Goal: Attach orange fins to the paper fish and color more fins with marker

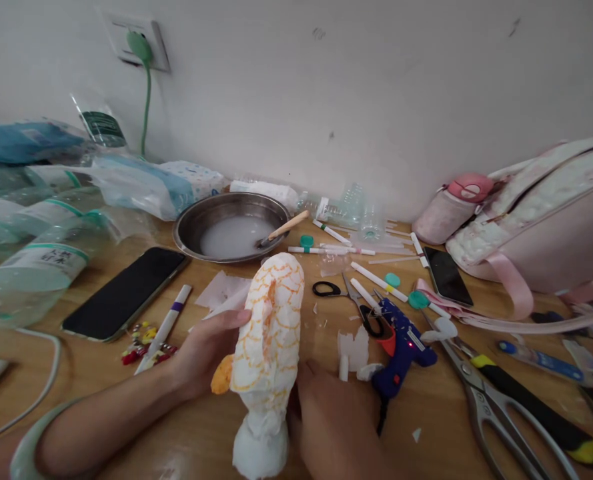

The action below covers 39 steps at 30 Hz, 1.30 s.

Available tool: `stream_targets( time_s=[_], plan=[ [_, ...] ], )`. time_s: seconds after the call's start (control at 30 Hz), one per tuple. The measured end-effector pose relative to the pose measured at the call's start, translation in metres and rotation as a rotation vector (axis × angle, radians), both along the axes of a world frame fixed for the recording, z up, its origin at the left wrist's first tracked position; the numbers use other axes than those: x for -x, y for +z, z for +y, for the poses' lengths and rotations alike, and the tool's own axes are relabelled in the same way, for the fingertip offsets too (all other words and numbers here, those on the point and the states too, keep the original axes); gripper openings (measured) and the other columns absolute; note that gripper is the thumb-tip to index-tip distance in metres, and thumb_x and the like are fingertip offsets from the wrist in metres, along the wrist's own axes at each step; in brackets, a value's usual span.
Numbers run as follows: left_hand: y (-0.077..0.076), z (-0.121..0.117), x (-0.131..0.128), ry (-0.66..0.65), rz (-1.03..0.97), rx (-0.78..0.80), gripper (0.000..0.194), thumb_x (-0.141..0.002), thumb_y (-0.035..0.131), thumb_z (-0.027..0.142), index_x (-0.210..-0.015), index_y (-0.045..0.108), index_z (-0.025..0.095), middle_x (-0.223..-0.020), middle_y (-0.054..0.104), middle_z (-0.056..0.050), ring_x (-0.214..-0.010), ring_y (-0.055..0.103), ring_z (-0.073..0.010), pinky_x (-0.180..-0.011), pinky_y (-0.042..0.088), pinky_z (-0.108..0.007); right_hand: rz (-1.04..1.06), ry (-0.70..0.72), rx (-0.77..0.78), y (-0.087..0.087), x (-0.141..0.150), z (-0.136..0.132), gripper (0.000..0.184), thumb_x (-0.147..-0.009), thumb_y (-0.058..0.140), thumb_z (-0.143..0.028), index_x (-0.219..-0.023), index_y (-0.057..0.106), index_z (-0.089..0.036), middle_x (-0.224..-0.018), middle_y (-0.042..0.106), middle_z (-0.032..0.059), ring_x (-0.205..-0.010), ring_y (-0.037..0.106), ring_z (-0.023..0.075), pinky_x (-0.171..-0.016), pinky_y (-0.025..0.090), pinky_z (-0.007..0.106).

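A white papier-mâché-like fish (276, 333) with orange scale lines stands tilted in the middle, its rounded end pointing away from me. An orange fin (222, 375) sticks out on its left side, and its narrow white tail end (260, 447) points toward me. My left hand (211, 353) is closed on the fish's left side, thumb on top. Against the right side lies my right hand (333, 420), blurred, with its fingers mostly hidden behind the body; what they hold does not show.
A metal bowl (181, 235) of cloudy liquid holds a brush (289, 225). On the right lie a blue glue gun (401, 360), small scissors (353, 293), large shears (469, 380) and several markers (379, 280). Leftward are a phone (126, 293), beads (143, 340) and plastic bottles (51, 260).
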<state>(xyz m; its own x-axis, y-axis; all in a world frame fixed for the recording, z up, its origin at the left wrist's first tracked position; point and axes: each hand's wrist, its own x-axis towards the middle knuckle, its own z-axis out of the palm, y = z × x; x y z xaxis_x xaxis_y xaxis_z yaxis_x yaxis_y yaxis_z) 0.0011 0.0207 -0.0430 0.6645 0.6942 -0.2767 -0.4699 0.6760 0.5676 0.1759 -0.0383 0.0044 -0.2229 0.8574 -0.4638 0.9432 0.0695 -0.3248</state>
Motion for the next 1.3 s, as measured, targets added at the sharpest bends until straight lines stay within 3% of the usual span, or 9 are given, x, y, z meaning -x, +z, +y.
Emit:
stream_targets(
  time_s=[0.13, 0.3, 0.43, 0.63, 0.7, 0.83, 1.0, 1.17, 1.3],
  plan=[
    [0.002, 0.000, 0.000, 0.045, -0.023, -0.014, 0.036, -0.074, 0.073, 0.034, -0.106, 0.070, 0.018, -0.082, 0.078, -0.004, -0.081, 0.073, -0.0270, -0.078, 0.054, -0.033, -0.001, -0.036, -0.033, -0.004, -0.013, -0.005, 0.019, -0.077, 0.059, -0.015, -0.092, 0.069, -0.017, -0.096, 0.071, 0.0098, -0.083, 0.071, 0.0295, -0.068, 0.049, 0.035],
    [-0.003, 0.000, 0.002, 0.032, -0.033, -0.005, 0.038, -0.074, 0.072, 0.037, -0.106, 0.070, 0.016, -0.089, 0.078, -0.006, -0.088, 0.071, -0.0295, -0.084, 0.052, -0.037, 0.005, -0.069, -0.002, 0.000, -0.025, -0.009, 0.024, -0.072, 0.055, -0.005, -0.087, 0.068, -0.016, -0.094, 0.070, 0.0091, -0.082, 0.070, 0.0262, -0.063, 0.044, 0.030],
    [-0.002, 0.000, 0.003, 0.016, -0.019, -0.008, 0.035, -0.074, 0.072, 0.038, -0.101, 0.072, 0.016, -0.088, 0.077, -0.006, -0.088, 0.071, -0.0296, -0.084, 0.052, -0.037, 0.080, -0.207, 0.083, 0.003, -0.027, -0.011, 0.024, -0.071, 0.053, -0.003, -0.080, 0.068, -0.020, -0.080, 0.073, 0.0050, -0.075, 0.068, 0.0214, -0.059, 0.038, 0.025],
    [-0.001, -0.001, 0.000, 0.018, 0.008, -0.039, 0.040, -0.073, 0.074, 0.037, -0.109, 0.068, 0.021, -0.097, 0.076, -0.005, -0.092, 0.069, -0.0292, -0.083, 0.053, -0.037, 0.519, -0.467, 0.051, -0.008, -0.040, -0.003, 0.013, -0.072, 0.059, -0.008, -0.065, 0.055, -0.019, -0.061, 0.057, -0.0035, -0.062, 0.057, 0.0118, -0.055, 0.038, 0.020],
    [0.001, -0.002, -0.002, 0.022, 0.021, -0.056, 0.044, -0.073, 0.075, 0.035, -0.114, 0.065, 0.024, -0.102, 0.074, -0.005, -0.095, 0.068, -0.0295, -0.082, 0.053, -0.037, 0.729, -0.545, 0.127, -0.013, -0.047, 0.001, 0.015, -0.072, 0.063, -0.014, -0.066, 0.051, -0.020, -0.060, 0.053, -0.0058, -0.058, 0.055, 0.0102, -0.055, 0.042, 0.020],
    [0.004, -0.005, -0.004, 0.028, 0.078, -0.104, 0.047, -0.077, 0.072, 0.032, -0.121, 0.059, 0.024, -0.107, 0.072, -0.006, -0.096, 0.067, -0.0286, -0.078, 0.053, -0.034, 1.187, -0.711, 0.302, -0.018, -0.056, 0.004, 0.030, -0.063, 0.078, -0.034, -0.074, 0.054, -0.018, -0.065, 0.062, -0.0044, -0.059, 0.061, 0.0113, -0.061, 0.052, 0.026],
    [0.005, -0.004, -0.005, 0.026, 0.219, -0.171, 0.056, -0.079, 0.068, 0.038, -0.129, 0.050, 0.025, -0.118, 0.066, -0.007, -0.105, 0.060, -0.0309, -0.081, 0.050, -0.034, 1.227, -0.836, 0.301, -0.017, -0.055, 0.005, 0.048, -0.051, 0.088, -0.040, -0.083, 0.062, -0.015, -0.064, 0.068, -0.0034, -0.056, 0.064, 0.0105, -0.058, 0.053, 0.023],
    [0.008, -0.003, -0.006, 0.019, 0.240, -0.177, 0.057, -0.078, 0.068, 0.040, -0.129, 0.048, 0.024, -0.116, 0.066, -0.008, -0.105, 0.060, -0.0312, -0.080, 0.049, -0.035, 1.183, -0.856, 0.306, -0.017, -0.053, 0.008, 0.049, -0.049, 0.086, -0.048, -0.078, 0.064, -0.015, -0.061, 0.069, -0.0027, -0.055, 0.064, 0.0109, -0.057, 0.054, 0.024],
    [0.008, -0.002, -0.007, -0.005, 0.225, -0.197, 0.055, -0.078, 0.068, 0.039, -0.128, 0.049, 0.024, -0.115, 0.066, -0.007, -0.105, 0.060, -0.0305, -0.080, 0.048, -0.034, 1.132, -0.842, 0.265, -0.018, -0.052, 0.009, 0.040, -0.050, 0.083, -0.042, -0.075, 0.066, -0.015, -0.057, 0.066, -0.0041, -0.050, 0.060, 0.0091, -0.049, 0.050, 0.021]
  ],
)
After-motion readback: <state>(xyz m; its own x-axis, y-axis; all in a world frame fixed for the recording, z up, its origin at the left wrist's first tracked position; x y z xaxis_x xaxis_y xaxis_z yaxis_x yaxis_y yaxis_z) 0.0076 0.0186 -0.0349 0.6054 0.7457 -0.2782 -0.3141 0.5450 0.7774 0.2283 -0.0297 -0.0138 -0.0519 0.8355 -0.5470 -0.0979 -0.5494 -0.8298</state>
